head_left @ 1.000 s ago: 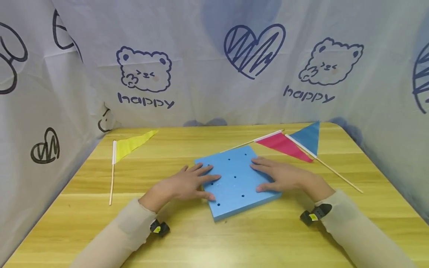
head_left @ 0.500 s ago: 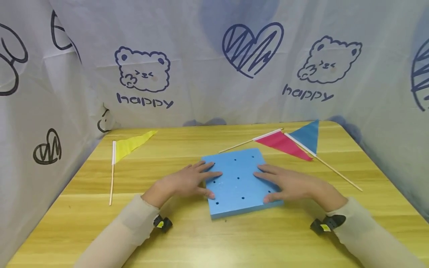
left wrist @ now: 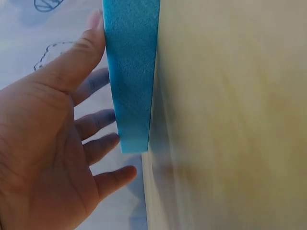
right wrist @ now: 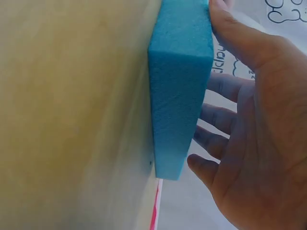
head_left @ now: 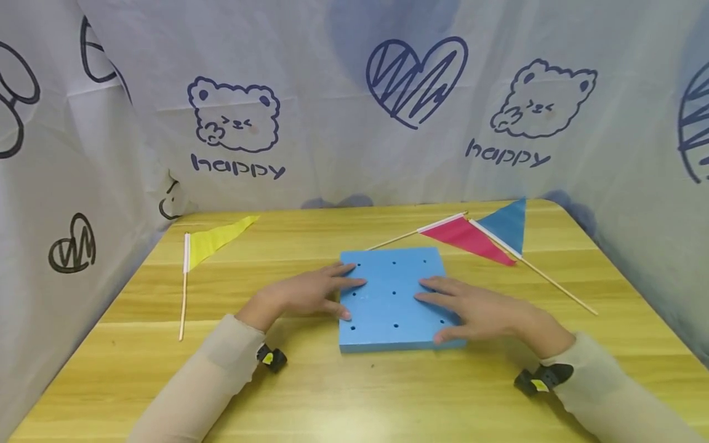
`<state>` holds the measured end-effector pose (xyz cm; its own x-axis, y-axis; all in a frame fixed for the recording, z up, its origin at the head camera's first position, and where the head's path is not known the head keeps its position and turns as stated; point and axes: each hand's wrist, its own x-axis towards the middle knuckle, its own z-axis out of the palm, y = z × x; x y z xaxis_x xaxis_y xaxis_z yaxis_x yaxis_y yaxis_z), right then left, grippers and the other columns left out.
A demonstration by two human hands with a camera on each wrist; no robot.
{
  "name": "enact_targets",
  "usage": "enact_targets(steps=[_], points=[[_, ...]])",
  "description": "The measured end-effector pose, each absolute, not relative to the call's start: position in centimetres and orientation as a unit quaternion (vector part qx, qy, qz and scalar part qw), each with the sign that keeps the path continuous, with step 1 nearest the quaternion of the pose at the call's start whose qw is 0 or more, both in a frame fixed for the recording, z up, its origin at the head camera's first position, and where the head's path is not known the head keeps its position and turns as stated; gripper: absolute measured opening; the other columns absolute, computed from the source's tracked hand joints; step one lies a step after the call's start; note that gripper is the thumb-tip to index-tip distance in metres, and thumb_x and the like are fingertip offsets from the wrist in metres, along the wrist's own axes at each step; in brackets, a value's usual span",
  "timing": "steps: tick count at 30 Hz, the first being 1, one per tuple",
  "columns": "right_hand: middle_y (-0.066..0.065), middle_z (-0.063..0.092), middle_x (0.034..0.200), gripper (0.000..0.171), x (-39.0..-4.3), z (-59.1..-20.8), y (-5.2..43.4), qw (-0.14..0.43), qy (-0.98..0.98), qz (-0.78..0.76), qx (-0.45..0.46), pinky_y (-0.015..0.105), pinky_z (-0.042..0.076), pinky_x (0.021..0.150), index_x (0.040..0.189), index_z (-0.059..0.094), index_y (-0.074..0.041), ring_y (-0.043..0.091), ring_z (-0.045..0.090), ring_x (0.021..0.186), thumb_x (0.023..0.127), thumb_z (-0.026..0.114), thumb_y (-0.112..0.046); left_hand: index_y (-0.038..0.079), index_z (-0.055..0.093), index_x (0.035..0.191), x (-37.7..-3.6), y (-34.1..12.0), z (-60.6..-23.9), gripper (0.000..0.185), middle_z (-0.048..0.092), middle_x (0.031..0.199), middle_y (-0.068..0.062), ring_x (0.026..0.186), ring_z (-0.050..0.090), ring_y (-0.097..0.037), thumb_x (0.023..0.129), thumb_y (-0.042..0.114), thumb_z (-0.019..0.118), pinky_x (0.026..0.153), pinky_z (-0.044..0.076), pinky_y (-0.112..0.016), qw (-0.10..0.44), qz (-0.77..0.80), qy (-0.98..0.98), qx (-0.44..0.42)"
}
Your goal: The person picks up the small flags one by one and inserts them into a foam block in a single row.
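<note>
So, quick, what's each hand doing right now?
Left hand: open, touching the block at its left side.
Right hand: open, touching its right side.

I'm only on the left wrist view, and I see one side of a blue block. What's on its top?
Observer: The blue block has small holes across its top.
Operator: Okay, and where's the right grip?
Observer: The right grip is at the block's right edge.
Operator: Anything further left, away from the block?
Observer: Yes, a yellow flag lies there on its stick, apart from the block.
</note>
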<state>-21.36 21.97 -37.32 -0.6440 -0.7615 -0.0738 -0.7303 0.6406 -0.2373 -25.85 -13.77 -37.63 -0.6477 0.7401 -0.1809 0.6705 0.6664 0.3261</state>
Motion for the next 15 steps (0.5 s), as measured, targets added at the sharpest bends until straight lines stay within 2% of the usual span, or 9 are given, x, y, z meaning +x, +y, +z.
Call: enact_targets(steps=[8,15], points=[[0.006,0.025,0.16,0.087,-21.9,-37.5,20.9,0.115,0.898,-0.122,-0.406,0.059,0.021,0.113,0.154,0.036,-0.022,0.038,0.015,0.146,0.085,0.055,-0.071,0.027,0.035,0.153,-27.0,-14.5,-37.5,0.08,0.013,0.163,-0.004,0.148,0.01,-0.028,0.086,0.061,0.061,0.115,0.025,-0.048,0.162,0.149,0.891,0.396],[0.006,0.025,0.16,0.089,-22.8,-37.6,20.3,0.113,0.893,-0.117,-0.419,0.058,0.021,0.113,0.154,0.036,-0.021,0.036,0.016,0.146,0.083,0.057,-0.071,0.028,0.036,0.153,-27.3,-15.2,-37.8,0.081,0.014,0.163,-0.004,0.148,0.012,-0.029,0.085,0.063,0.061,0.114,0.026,-0.049,0.16,0.147,0.897,0.386]])
